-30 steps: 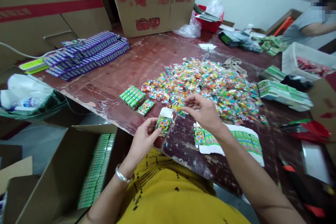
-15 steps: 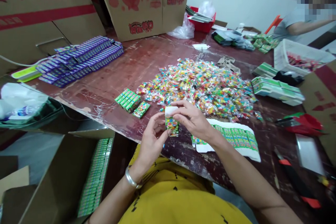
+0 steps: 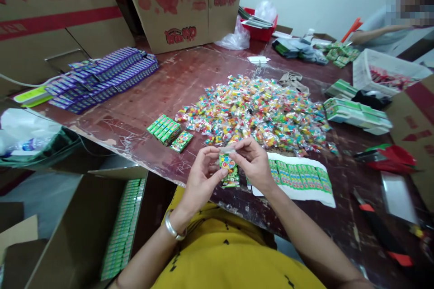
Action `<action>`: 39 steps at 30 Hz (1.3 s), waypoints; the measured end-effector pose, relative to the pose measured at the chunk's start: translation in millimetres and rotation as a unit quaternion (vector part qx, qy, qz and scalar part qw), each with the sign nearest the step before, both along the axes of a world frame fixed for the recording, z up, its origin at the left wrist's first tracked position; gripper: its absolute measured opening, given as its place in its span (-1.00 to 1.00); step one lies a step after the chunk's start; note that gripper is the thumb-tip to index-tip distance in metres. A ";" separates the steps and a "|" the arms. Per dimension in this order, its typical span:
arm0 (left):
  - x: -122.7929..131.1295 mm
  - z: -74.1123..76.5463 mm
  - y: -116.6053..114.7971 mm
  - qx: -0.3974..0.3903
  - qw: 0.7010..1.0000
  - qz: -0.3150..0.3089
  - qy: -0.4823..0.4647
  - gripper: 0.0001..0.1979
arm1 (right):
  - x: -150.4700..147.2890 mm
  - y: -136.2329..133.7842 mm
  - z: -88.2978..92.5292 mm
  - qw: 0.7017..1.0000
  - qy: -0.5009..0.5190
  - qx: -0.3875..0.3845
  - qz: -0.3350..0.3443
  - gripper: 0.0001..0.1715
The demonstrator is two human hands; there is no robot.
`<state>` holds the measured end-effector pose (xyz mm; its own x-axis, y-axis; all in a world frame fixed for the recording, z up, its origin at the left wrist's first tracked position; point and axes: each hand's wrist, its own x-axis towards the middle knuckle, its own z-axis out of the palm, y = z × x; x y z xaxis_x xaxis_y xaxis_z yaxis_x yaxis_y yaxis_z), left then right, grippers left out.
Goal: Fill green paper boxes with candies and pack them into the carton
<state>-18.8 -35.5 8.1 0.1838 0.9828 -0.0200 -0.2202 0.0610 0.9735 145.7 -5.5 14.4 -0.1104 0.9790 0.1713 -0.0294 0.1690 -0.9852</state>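
Between both hands, close to the table's front edge, is a small green candy box [image 3: 230, 178] with its printed face towards me. My left hand [image 3: 205, 170] grips its left side, thumb across the front. At the top flap, my right hand [image 3: 252, 162] pinches the box with thumb and fingers. Just beyond the hands spreads a heap of clear candy packets [image 3: 257, 108] with colourful sweets. To the left lie a row of finished-looking green boxes [image 3: 164, 129] and one single green box [image 3: 182, 141]. Right of my hands, flat green cartons [image 3: 301, 176] lie in a row on white card.
Purple boxes [image 3: 108, 76] are stacked at the left. A cardboard carton [image 3: 77, 226] below the edge holds green boxes. Box cutter [image 3: 379, 226], red scoop-like item [image 3: 393, 159] and white basket [image 3: 389, 72] are at right. A person's arm [image 3: 379, 34] shows behind.
The white top flap stood up before; now it is folded down under my fingers. Both hands and the box have shifted slightly right and nearer to me.
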 end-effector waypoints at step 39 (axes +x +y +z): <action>-103.0 37.1 71.4 0.142 0.913 0.198 0.326 -0.63 | 10.7 6.9 8.6 0.900 -0.388 0.192 0.056 0.16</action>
